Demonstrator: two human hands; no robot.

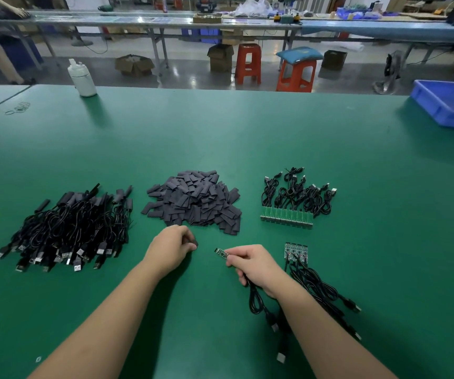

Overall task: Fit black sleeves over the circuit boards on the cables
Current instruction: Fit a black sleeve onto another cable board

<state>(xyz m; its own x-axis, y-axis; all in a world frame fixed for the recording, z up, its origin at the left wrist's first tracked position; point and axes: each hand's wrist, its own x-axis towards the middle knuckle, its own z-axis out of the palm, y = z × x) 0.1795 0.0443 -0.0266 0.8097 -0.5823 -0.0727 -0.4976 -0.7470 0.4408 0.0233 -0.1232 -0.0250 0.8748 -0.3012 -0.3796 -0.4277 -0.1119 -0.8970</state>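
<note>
A heap of flat black sleeves (195, 202) lies mid-table. My left hand (172, 247) rests just in front of it, its fingers pinched on one black sleeve (194, 244). My right hand (253, 265) grips a black cable (256, 299) close to its small circuit board (221, 253), which points left toward the sleeve with a gap between them. A short row of bare boards (295, 251) with their cables lies to the right of that hand. Farther back stands a longer row of green boards with cables (287, 216).
A big pile of sleeved cables (67, 228) lies at the left. A white bottle (82, 77) stands at the far edge of the green table (220, 138), and a blue bin (450, 103) sits at the far right. Rubber bands (19, 107) lie far left.
</note>
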